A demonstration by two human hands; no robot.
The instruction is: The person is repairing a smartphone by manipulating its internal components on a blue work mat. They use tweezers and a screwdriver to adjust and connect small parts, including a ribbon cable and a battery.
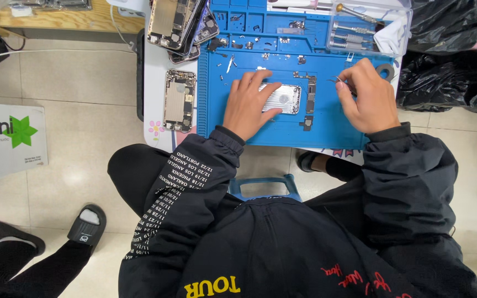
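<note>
My left hand (248, 103) lies flat on a silver phone housing (286, 99) that rests on a blue repair mat (216, 113). Its fingers press on the housing's left half. My right hand (366, 96) is to the right of the housing and pinches thin metal tweezers (338, 81), tips pointing left above the mat. Small dark phone parts (310, 94) lie just right of the housing, between the two hands.
An opened phone (180, 100) lies on the white table left of the mat, and several more (180, 25) are stacked at the top. Screwdrivers (354, 34) fill a clear tray at the top right. Black bags (448, 83) stand on the right. Another person's sandalled foot (86, 223) is lower left.
</note>
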